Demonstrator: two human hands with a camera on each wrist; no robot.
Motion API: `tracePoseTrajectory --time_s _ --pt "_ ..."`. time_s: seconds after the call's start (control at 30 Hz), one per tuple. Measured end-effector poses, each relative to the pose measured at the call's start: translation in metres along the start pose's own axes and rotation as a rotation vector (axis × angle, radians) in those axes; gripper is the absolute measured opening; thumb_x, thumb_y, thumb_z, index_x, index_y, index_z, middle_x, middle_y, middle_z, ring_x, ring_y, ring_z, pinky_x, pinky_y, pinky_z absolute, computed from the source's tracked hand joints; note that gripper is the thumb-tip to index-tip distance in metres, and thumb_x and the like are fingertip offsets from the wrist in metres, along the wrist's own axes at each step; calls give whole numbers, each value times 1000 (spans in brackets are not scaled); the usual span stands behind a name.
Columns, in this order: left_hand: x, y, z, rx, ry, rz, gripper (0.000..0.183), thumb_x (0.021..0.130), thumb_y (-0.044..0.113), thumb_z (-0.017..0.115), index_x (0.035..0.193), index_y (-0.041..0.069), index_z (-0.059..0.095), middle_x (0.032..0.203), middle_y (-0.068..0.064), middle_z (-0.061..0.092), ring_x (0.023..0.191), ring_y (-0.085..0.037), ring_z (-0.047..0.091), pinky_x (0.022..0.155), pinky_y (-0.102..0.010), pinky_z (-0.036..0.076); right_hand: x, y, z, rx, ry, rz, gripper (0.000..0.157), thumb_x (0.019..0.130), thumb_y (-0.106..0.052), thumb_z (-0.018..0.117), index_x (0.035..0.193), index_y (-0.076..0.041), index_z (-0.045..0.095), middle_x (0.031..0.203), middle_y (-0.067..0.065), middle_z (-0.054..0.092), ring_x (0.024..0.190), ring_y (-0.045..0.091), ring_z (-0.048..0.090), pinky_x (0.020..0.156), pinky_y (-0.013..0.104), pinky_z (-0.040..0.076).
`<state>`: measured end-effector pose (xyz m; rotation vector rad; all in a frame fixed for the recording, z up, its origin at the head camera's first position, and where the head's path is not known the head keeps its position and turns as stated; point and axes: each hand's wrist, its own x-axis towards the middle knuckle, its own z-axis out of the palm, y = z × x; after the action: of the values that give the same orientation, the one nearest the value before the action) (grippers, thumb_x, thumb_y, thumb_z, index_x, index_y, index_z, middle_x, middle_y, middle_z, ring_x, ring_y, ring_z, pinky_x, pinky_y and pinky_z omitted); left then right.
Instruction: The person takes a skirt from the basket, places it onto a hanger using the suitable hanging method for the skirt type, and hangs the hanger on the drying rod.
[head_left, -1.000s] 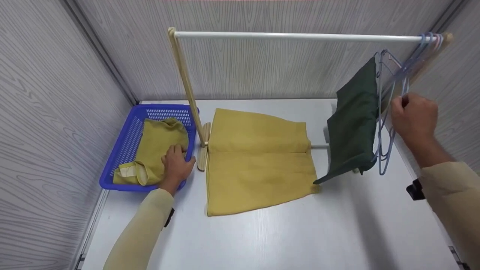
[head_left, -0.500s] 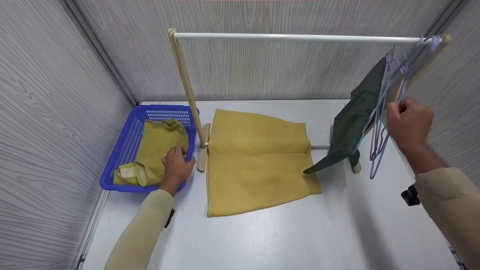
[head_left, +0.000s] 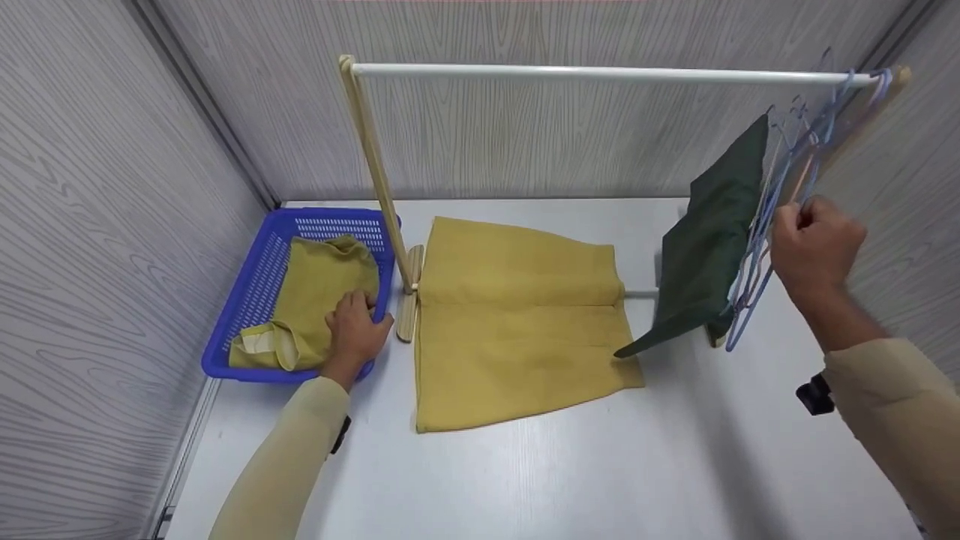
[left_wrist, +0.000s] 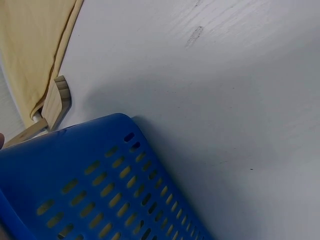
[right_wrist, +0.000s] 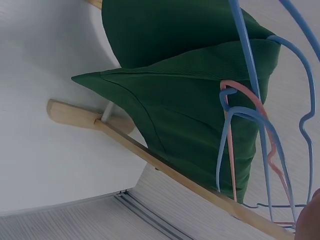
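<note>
Blue hangers (right_wrist: 246, 50) are clutched, fingertips hidden, by the right grip (head_left: 817, 241) near the desk's (head_left: 480, 480) right edge; near its far-left corner, the basket's (left_wrist: 50, 160) rim is pinched by the left grip (head_left: 355, 330).

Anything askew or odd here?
The dark green cloth hangs askew, one lower corner jutting toward the yellow cloth, and the hangers in the right hand are bunched and crossing. Nothing looks spilled.

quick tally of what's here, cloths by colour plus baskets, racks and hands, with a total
Yellow cloths: 2
Green cloths: 1
Blue baskets: 1
Clothes racks: 1
Hands: 2, the left hand and the right hand
Total: 7
</note>
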<state>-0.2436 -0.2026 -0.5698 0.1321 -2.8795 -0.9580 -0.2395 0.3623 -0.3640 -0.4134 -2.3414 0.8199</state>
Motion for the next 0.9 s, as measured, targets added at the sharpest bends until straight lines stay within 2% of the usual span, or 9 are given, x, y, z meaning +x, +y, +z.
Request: tracePoseTrajectory --time_s 0.13,0.27,0.37,0.53,0.67,0.73,0.9 --pt "1 -1 1 -2 -1 8 35 89 27 65 110 3 51 109 -15 53 107 -35 50 93 -54 25 -3 5 2 -16 61 -72 33 94 -24 44 64 -11 49 56 -8 37 49 4 32 49 22 26" --pt "1 -2 2 7 -13 2 36 90 28 63 112 3 50 110 -16 52 109 -34 49 94 -54 25 -2 3 0 -4 64 -59 35 96 -29 45 69 -9 52 59 -10 37 52 3 35 50 19 28" --pt "1 -2 2 13 -15 -6 37 90 29 62 113 3 50 111 -16 52 109 -35 49 95 -54 25 -3 1 -2 -5 59 -105 42 100 -34 45 73 -4 55 60 -9 38 54 4 35 52 18 28" --pt "1 -2 1 18 -23 -14 37 90 29 63 113 3 50 111 -16 52 109 -34 49 96 -53 26 -10 6 -3 -36 -5 -168 52 103 -38 41 68 -1 53 58 -3 37 50 6 33 49 22 26" --pt "2 -1 1 8 -28 -15 37 90 30 63 113 4 50 111 -15 52 109 -34 49 96 -53 25 -19 13 -2 -59 -69 -137 52 104 -38 41 68 -3 56 58 -1 39 49 7 34 48 22 27" --pt "3 -1 1 1 -22 -15 37 90 30 63 113 4 50 110 -15 52 108 -34 49 96 -52 25 -24 17 -1 -71 -90 -127 50 104 -37 42 72 -3 60 60 2 42 51 6 36 49 20 29" --pt "2 -3 2 -5 -7 -5 37 89 29 64 111 3 51 110 -16 52 109 -35 49 95 -53 26 -39 23 6 -89 -130 -132 39 102 -31 43 92 0 65 72 10 53 57 3 40 53 15 31"
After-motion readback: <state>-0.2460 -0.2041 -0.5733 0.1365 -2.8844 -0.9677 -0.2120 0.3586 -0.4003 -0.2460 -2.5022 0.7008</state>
